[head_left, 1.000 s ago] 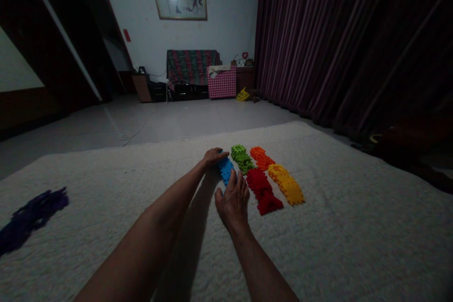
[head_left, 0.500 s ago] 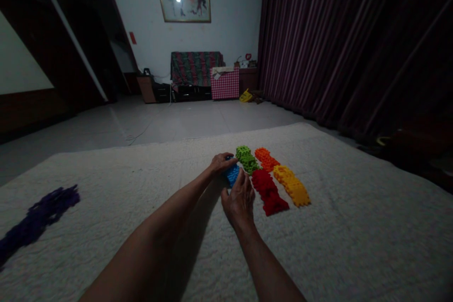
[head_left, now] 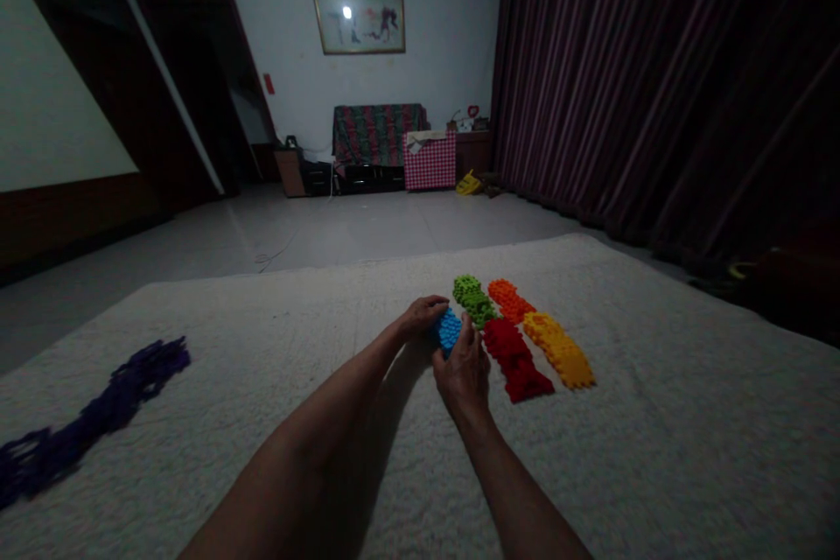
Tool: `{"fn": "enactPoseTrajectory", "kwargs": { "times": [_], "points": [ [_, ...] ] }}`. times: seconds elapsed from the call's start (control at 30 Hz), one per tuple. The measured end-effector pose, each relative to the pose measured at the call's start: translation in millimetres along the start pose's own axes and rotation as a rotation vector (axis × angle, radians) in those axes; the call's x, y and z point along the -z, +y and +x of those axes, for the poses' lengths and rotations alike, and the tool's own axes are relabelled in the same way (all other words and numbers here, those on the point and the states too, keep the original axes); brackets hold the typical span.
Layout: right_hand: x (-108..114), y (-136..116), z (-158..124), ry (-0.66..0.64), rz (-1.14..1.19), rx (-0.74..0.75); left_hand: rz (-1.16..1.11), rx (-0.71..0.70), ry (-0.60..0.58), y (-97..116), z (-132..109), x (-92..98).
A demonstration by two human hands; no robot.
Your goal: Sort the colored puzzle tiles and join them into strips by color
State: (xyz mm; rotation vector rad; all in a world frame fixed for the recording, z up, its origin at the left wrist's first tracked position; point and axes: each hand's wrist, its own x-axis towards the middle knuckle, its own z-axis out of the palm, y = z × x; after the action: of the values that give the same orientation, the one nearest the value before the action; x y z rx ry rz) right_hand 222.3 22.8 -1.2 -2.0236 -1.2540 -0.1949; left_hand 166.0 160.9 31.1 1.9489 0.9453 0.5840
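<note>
A stack of small blue knobbly-edged pieces [head_left: 449, 331] is held between my two hands on the pale quilted cover. My left hand [head_left: 423, 316] closes on its far left side, fingers bent over the edge. On the near right side, my right hand [head_left: 465, 365] grips it with thumb and fingers curled. Just right of the hands lie rows of similar pieces: a green row [head_left: 475, 301], an orange row [head_left: 510, 301], a red row [head_left: 515, 360] and a yellow row [head_left: 560, 350]. The palms hide part of the blue stack.
At the far left a long pile of dark purple pieces [head_left: 98, 420] lies on the cover [head_left: 262, 367]. Beyond the cover are a grey tiled floor [head_left: 367, 232] with a thin cable, a low cabinet draped with cloth [head_left: 379, 136], and a purple curtain [head_left: 591, 87] on the right.
The camera view has shifted, so everything sits further right and slightly lower. Both hands stay on the blue stack, and the coloured rows keep their layout.
</note>
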Motion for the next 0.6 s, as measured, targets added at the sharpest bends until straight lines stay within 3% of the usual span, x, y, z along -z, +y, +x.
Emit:
{"fn": "enactPoseTrajectory", "kwargs": {
  "times": [0.37,0.6],
  "points": [
    [8.1,-6.4,-12.1,-0.098,0.165,0.114,0.063,0.106,0.115,0.2,-49.5,14.3],
    [10.4,-53.5,-54.5,-0.189,0.216,0.138,0.075,0.16,0.175,-13.6,-114.9,51.7]
  ]
}}
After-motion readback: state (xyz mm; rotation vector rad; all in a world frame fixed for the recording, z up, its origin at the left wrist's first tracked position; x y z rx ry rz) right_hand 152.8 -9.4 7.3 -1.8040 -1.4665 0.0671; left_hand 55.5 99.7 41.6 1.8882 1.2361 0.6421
